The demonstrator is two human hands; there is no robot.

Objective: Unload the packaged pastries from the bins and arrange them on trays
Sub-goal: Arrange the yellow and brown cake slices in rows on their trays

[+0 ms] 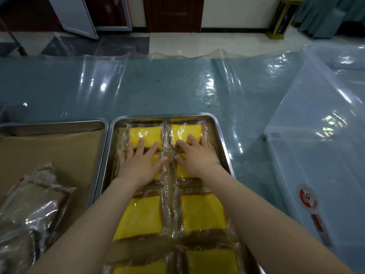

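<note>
A steel tray point(219, 131) in front of me holds two columns of yellow pastries in clear wrappers, such as the one at the far left point(145, 134) and one nearer me point(139, 217). My left hand point(140, 163) lies flat with fingers spread on the second pastry of the left column. My right hand point(197, 157) lies flat on the second pastry of the right column point(182, 172), fingertips reaching the far right pastry point(185, 132). Neither hand grips anything.
A second steel tray point(59, 123) lined with brown paper stands to the left, with several wrapped pastries point(29, 210) piled at its near corner. A translucent plastic bin with a lid point(324, 145) stands at the right. Clear plastic sheeting point(158, 86) covers the blue table.
</note>
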